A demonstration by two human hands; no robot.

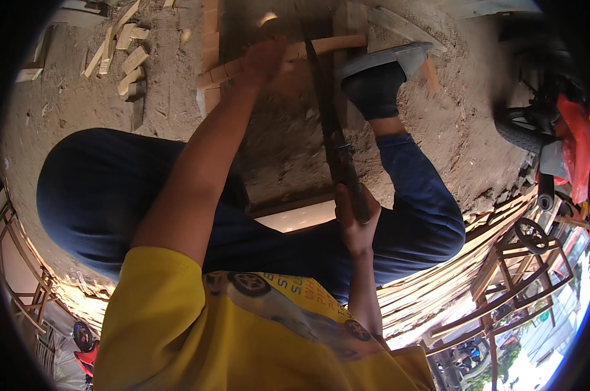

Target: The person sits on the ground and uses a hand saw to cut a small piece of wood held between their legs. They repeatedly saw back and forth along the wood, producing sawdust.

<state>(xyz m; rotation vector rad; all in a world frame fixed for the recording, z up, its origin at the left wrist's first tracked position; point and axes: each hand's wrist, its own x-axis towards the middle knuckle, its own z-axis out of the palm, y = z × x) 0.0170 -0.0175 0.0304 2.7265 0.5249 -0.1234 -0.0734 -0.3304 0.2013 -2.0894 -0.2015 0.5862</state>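
Note:
My left hand (265, 60) is closed around a pale, slightly curved wooden piece (334, 43) lying crosswise at the top; its fingers are partly blurred. Dark cut-like marks show on the wood left of that hand. My right hand (357, 215) grips the near end of a long dark-bladed tool (327, 111); whether it is a saw or a machete I cannot tell. A bluish tie is wound round it above the grip. Its blade crosses the wood to the right of my left hand, and the far tip fades into shadow.
My right foot, in a grey shoe (409, 57), rests by the wood's right end. Cut wooden blocks (133, 62) lie on the dirt at upper left. Long wooden strips (432, 287) are stacked at lower right, near a wooden frame (503, 300). A wheel (519, 127) and red plastic (574, 150) are at right.

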